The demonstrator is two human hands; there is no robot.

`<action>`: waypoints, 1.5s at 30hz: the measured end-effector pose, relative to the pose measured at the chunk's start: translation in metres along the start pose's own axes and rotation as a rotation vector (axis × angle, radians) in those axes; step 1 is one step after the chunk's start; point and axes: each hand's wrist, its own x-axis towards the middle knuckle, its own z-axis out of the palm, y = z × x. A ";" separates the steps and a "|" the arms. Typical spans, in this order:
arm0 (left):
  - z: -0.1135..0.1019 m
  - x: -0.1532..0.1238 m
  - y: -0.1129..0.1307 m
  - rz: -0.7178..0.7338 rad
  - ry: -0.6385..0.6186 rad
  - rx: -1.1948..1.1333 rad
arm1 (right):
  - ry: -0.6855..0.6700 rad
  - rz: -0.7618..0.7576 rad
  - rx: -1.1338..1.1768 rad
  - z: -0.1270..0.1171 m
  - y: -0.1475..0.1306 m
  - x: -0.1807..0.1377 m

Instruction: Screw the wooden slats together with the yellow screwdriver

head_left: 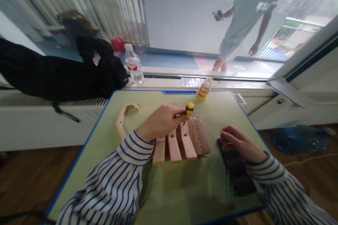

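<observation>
My left hand (160, 121) is closed around a short yellow-and-black screwdriver (189, 107), held upright over the wooden pieces. Below it, several pale wooden pieces with holes (189, 149) lie side by side against a brown grooved wooden block (200, 137) dotted with small metal bits. The screwdriver's tip is mostly hidden. My right hand (241, 144) hovers at the upper end of a flat black object (239, 174), thumb and fingers curled together. Whatever they pinch, if anything, is too small to make out. A curved, hook-shaped wooden piece (120, 119) rests left of my left hand.
The green table (182, 193) has a blue edge. A small yellow-capped bottle (204, 89) stands at its far edge. On the windowsill are a water bottle (134, 65) and a black bag (76, 77). Beyond the glass is a person (250, 10) holding a phone-like object.
</observation>
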 end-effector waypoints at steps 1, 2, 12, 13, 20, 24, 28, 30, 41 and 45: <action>0.000 0.000 0.000 0.001 0.000 -0.003 | -0.009 0.003 -0.006 0.000 0.001 0.000; 0.000 0.000 0.000 0.002 0.002 -0.005 | -0.017 0.004 -0.012 0.000 0.003 0.001; 0.000 -0.001 -0.002 0.011 0.006 0.007 | 0.038 -0.088 -0.050 -0.010 -0.002 0.008; 0.000 -0.001 -0.002 0.009 0.008 0.006 | 0.049 -0.107 -0.054 -0.011 -0.007 0.008; 0.000 -0.001 0.000 0.014 0.017 -0.024 | 0.115 -0.339 -0.236 -0.014 -0.049 0.009; -0.001 -0.002 0.000 0.018 0.015 -0.021 | 0.111 -0.489 -0.464 -0.001 -0.077 0.012; -0.002 -0.002 -0.001 0.033 0.000 -0.008 | 0.094 -0.698 -0.658 0.020 -0.107 0.018; -0.003 -0.002 -0.002 0.042 0.002 -0.014 | 0.065 -0.767 -0.709 0.030 -0.118 0.022; -0.001 -0.002 -0.009 0.042 0.035 0.010 | -0.051 -0.843 -0.927 0.049 -0.126 0.046; -0.002 -0.002 -0.008 0.035 0.061 0.031 | -0.041 -0.823 -0.919 0.051 -0.127 0.047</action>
